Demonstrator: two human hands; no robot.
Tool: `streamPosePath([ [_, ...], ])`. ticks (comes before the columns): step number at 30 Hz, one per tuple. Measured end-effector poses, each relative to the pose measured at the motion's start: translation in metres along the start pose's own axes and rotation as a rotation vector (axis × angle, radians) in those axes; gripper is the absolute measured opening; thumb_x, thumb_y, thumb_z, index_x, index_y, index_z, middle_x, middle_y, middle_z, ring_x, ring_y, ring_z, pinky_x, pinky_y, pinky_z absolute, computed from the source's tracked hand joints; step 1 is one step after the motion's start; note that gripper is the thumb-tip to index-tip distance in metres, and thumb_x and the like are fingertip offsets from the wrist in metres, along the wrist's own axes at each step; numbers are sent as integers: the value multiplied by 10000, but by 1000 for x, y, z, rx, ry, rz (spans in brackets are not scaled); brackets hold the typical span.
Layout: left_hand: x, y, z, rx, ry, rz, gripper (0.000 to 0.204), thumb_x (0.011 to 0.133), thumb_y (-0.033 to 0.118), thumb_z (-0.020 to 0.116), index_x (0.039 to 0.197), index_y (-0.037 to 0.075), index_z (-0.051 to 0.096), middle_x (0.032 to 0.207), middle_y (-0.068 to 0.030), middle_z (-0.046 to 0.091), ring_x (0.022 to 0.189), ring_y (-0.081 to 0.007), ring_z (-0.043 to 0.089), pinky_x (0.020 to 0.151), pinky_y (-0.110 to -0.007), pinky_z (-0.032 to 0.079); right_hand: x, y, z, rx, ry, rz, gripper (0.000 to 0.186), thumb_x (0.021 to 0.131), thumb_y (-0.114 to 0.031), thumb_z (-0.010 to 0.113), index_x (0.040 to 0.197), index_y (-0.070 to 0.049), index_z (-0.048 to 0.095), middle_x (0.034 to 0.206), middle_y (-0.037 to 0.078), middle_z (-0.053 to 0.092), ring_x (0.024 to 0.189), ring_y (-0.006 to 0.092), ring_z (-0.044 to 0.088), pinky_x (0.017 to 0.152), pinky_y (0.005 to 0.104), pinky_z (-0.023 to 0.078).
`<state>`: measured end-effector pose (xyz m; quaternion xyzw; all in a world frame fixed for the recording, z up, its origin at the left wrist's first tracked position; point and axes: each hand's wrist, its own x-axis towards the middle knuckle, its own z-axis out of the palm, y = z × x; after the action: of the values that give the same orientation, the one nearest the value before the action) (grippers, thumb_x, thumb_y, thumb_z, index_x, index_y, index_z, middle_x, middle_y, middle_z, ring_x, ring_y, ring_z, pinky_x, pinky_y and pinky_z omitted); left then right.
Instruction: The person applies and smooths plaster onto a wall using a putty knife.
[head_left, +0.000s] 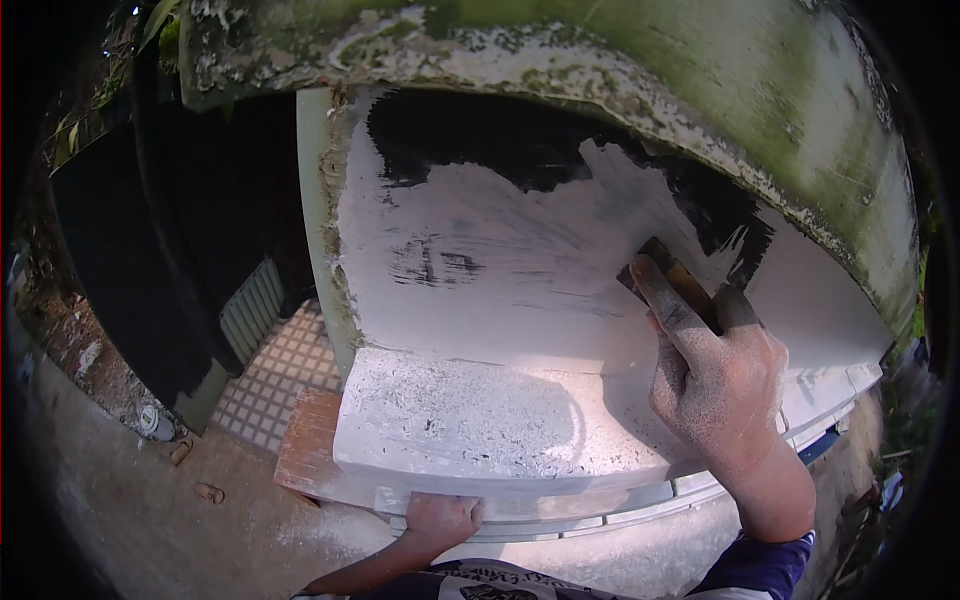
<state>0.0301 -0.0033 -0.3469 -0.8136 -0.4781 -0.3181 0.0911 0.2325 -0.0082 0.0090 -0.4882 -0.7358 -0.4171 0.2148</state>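
My right hand [725,375], coated in pale dust, holds a dark, flat, straight-edged hand tool [690,285] against the wall; its exact kind I cannot make out. The wall [480,230] is white, with black patches [480,130] along its top and right and faint dark streaks at the left. Below it juts a white, speckled ledge [470,415]. My left hand [440,518] is closed at the ledge's front edge, its fingertips hidden.
A mossy concrete overhang [640,60] curves above the wall. To the left, a dark doorway has a checkered tile floor [270,375] and a ribbed panel [250,310]. A reddish-brown block [308,440] stands at the ledge's left end. Slippers [208,492] lie on the ground.
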Motion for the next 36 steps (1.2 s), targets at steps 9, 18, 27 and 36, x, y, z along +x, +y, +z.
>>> streamPosePath([
  [9,2,-1,-1,-3,-66,-8,266,849,384,697,968,186,828,894,-114,753,842,-339,713,736,-561,549,-3,1,0,11,15,15,464,719,-198,744,1181,-206,791,789,159,601,562,305,620,497,444,504],
  [18,-4,-6,6,-107,-87,-68,314,841,384,695,1043,181,822,1027,-118,745,978,-358,692,826,-597,533,-3,2,2,26,-44,-1,584,719,-175,753,1300,-237,744,885,168,586,561,321,623,493,439,501],
  [27,-10,-7,7,-66,-138,-57,330,843,388,693,1079,194,818,1079,-118,730,1038,-359,674,881,-584,503,-3,2,5,28,-154,8,579,710,-157,756,1284,-237,758,877,175,567,565,300,628,497,438,503],
  [36,-2,-3,5,-26,4,-28,310,839,388,711,1070,214,825,1079,-114,720,1037,-369,668,886,-595,507,19,-15,6,161,-357,13,380,751,-162,737,1124,-194,805,773,137,608,603,292,647,534,436,525],
])
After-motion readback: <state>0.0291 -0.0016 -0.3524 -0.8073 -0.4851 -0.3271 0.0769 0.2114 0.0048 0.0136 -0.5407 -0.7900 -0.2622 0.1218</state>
